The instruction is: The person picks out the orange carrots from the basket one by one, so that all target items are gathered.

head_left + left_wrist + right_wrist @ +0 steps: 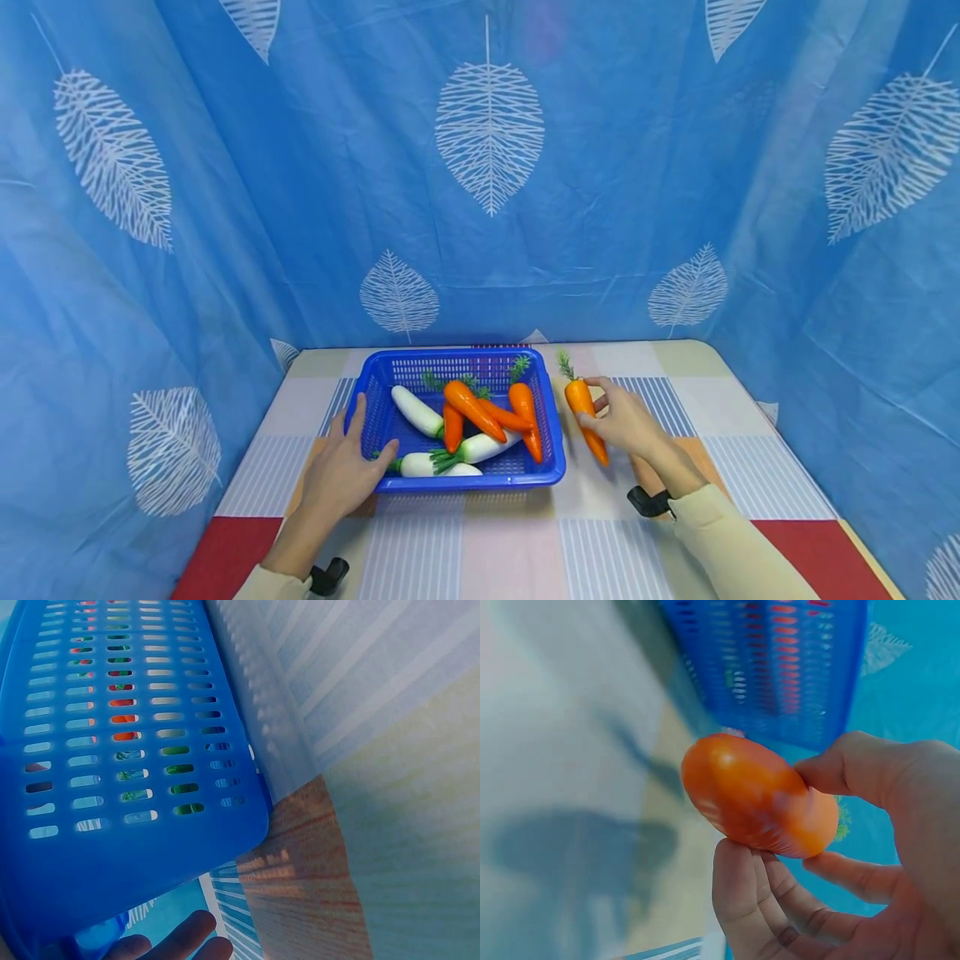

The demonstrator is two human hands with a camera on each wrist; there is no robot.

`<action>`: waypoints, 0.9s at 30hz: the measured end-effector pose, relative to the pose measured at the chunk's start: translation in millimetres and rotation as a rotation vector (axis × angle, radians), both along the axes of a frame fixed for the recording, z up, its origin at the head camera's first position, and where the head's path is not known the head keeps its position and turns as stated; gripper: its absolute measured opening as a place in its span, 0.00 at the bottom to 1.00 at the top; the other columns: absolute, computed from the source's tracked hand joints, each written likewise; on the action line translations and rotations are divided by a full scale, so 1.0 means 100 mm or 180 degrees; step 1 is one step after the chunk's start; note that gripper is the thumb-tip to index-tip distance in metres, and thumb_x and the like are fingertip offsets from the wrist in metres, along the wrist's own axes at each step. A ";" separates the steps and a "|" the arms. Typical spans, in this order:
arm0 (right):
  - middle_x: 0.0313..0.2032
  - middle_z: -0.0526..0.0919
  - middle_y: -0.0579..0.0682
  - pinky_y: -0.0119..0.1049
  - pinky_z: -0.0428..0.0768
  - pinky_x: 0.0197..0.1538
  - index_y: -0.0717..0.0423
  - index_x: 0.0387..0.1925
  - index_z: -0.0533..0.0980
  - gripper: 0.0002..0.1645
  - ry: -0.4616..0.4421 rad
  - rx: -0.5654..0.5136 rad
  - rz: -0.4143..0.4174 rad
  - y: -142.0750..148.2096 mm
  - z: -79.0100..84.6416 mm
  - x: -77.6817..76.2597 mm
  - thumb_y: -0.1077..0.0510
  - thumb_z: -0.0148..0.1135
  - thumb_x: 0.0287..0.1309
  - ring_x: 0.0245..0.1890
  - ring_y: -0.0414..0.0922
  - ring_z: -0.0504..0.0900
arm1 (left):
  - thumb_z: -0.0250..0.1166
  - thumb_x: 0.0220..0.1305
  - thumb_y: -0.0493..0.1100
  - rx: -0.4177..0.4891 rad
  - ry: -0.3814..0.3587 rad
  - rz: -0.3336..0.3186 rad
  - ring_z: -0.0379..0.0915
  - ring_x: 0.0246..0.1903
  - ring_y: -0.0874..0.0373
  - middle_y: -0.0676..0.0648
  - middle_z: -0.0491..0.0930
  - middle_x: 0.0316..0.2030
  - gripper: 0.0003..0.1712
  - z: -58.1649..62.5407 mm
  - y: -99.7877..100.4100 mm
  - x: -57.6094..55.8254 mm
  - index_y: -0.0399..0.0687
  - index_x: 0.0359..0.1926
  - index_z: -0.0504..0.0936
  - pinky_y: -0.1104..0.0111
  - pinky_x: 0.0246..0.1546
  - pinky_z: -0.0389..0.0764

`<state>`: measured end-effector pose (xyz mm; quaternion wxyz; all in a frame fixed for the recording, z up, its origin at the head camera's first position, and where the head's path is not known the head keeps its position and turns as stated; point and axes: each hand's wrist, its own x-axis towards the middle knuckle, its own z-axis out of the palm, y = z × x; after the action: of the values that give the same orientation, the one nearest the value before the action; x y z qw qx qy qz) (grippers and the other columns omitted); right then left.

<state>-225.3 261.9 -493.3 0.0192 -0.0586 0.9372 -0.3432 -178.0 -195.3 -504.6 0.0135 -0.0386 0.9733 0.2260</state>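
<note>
A blue plastic basket [465, 482] stands on the table, holding several orange carrots [474, 408] and white radishes [415, 410] with green tops. At its front left corner my left hand [341, 467] holds the rim, thumb over the edge and fingers along the left side. The left wrist view shows those fingertips [196, 930] past the basket's end. Right of the basket, my right hand [626, 421] grips another carrot [581, 400] between thumb and fingers. Its leafy top points away from me and its tip towards me. The right wrist view shows the carrot [742, 791] close up, apart from the basket.
A patchwork-patterned cloth [510, 550] covers the table. Blue curtains [487, 250] with white leaf prints hang behind it and along both sides. Dark bands [648, 502] sit on the wrists.
</note>
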 end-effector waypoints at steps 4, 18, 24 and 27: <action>0.46 0.93 0.64 0.40 0.89 0.34 0.68 0.81 0.71 0.44 -0.0086 0.0000 -0.0059 0.04 -0.11 -0.02 0.56 0.79 0.73 0.32 0.47 0.88 | 0.66 0.82 0.67 0.0011 -0.0023 -0.0005 0.72 0.77 0.13 0.21 0.50 0.90 0.64 0.00 0.00 0.01 0.47 0.97 0.40 0.22 0.71 0.81; 0.48 0.93 0.65 0.41 0.91 0.39 0.70 0.80 0.69 0.44 -0.0397 0.0064 -0.0211 0.14 -0.38 -0.10 0.55 0.78 0.75 0.35 0.48 0.90 | 0.67 0.81 0.65 -0.0014 0.0071 -0.0004 0.72 0.77 0.13 0.21 0.53 0.90 0.63 -0.02 0.01 0.02 0.47 0.97 0.41 0.23 0.70 0.82; 0.44 0.91 0.61 0.39 0.89 0.37 0.70 0.79 0.69 0.44 -0.0422 0.0142 -0.0198 0.13 -0.40 -0.12 0.53 0.79 0.75 0.33 0.48 0.86 | 0.68 0.81 0.64 -0.0013 0.0074 0.0006 0.72 0.77 0.14 0.20 0.53 0.90 0.63 -0.01 0.01 0.03 0.47 0.97 0.41 0.23 0.70 0.82; 0.43 0.90 0.60 0.38 0.88 0.37 0.71 0.78 0.69 0.44 -0.0416 0.0205 -0.0186 0.13 -0.40 -0.12 0.50 0.79 0.75 0.33 0.47 0.85 | 0.68 0.81 0.65 -0.0014 0.0069 0.0007 0.72 0.77 0.14 0.20 0.53 0.90 0.63 0.00 0.00 0.03 0.46 0.97 0.42 0.23 0.70 0.82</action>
<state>-237.7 274.5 -533.3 0.0722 -0.0080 0.9458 -0.3164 -175.0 -195.0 -504.9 0.0026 -0.0372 0.9738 0.2243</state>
